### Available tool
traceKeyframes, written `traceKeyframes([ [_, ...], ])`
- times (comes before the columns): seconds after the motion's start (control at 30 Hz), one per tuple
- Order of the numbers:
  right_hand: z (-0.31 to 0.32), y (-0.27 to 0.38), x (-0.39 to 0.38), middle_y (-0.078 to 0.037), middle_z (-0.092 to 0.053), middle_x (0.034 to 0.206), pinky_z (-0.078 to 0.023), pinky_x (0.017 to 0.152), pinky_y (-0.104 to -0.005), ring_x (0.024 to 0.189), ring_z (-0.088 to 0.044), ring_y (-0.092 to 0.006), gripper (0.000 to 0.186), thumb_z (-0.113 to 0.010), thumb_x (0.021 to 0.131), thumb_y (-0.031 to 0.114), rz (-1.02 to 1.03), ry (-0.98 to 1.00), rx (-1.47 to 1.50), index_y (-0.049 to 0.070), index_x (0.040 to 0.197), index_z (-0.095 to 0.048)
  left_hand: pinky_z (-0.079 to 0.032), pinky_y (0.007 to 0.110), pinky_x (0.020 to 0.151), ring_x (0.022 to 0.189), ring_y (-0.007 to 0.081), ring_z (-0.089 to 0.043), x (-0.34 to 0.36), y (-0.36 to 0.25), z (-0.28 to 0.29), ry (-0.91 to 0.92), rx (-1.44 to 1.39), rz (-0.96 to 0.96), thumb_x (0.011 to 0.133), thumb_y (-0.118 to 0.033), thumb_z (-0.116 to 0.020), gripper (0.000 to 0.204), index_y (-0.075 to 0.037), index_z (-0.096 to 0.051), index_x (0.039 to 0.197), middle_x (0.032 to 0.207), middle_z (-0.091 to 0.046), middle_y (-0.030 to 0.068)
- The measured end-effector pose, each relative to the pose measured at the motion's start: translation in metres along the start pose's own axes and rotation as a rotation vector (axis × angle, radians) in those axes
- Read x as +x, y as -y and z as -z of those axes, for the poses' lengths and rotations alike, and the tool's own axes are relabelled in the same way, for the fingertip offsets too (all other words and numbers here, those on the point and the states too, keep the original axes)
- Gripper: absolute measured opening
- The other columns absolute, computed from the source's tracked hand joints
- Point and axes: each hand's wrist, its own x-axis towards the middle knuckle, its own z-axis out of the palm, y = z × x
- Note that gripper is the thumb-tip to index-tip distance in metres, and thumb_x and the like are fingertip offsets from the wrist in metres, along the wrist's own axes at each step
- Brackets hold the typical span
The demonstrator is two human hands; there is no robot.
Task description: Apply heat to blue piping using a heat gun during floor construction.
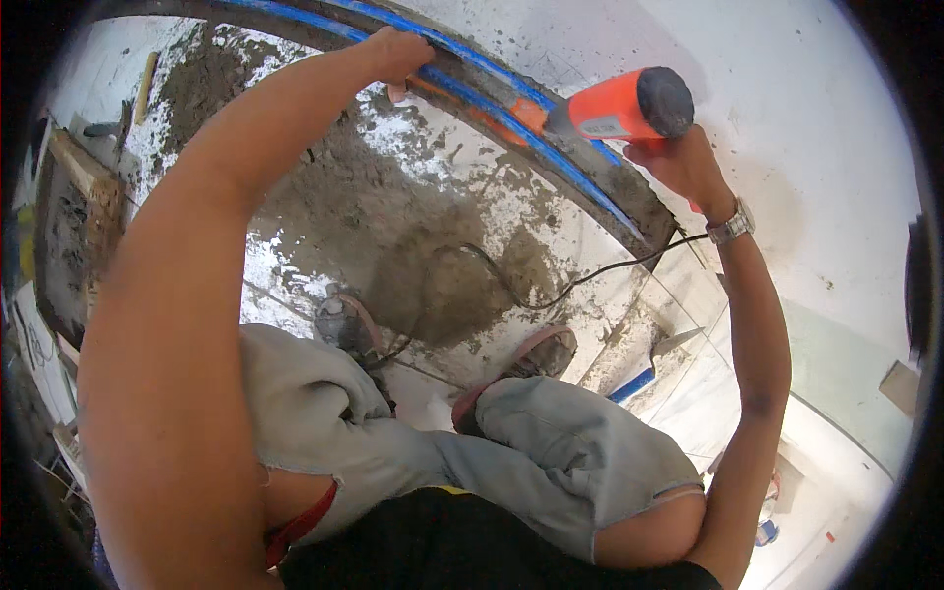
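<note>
Two long blue pipes [565,154] run along a dirty grey channel at the foot of the white wall. Up at the top, my left hand [398,54] is closed round one of the pipes; its fingertips are partly hidden. My right hand [683,172] grips the handle of an orange heat gun [612,106] with a black rear end. The heat gun's nozzle points left, close above the pipes, near an orange patch [529,114] in the channel. Its black cord [600,272] trails down across the floor between my feet.
Wet grey mortar [393,226] is smeared over the white floor before my shoes [346,324]. A trowel with a blue handle [632,383] lies by my right knee. At the left stand a wooden block [87,172] and a dark trough [61,246]. The white wall [787,128] rises on the right.
</note>
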Motion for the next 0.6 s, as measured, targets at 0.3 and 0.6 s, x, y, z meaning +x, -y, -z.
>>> traceKeyframes([
  [0.3, -0.009, 0.008, 0.012, -0.013, -0.073, 0.090, -0.054, 0.074, -0.0367, 0.078, -0.069, -0.0263, 0.033, -0.077, 0.077, 0.021, 0.050, -0.059, 0.100, 0.007, 0.106, -0.070, -0.053, 0.046, 0.088, 0.114, 0.0286, -0.063, -0.001, 0.006, -0.011, -0.165, -0.038, 0.001, 0.065, -0.026, -0.089, 0.058, -0.011, -0.063, 0.114, 0.113, -0.067, 0.0079],
  [0.6, -0.012, 0.012, 0.024, -0.014, -0.073, 0.093, -0.054, 0.077, -0.0373, 0.084, -0.070, -0.0291, 0.035, -0.076, 0.077, 0.027, 0.046, -0.037, 0.022, 0.010, 0.107, -0.071, -0.053, 0.050, 0.088, 0.120, 0.0286, -0.058, 0.002, 0.003, -0.003, -0.026, -0.067, 0.026, 0.060, -0.021, -0.089, 0.071, -0.009, -0.057, 0.122, 0.119, -0.062, 0.0071],
])
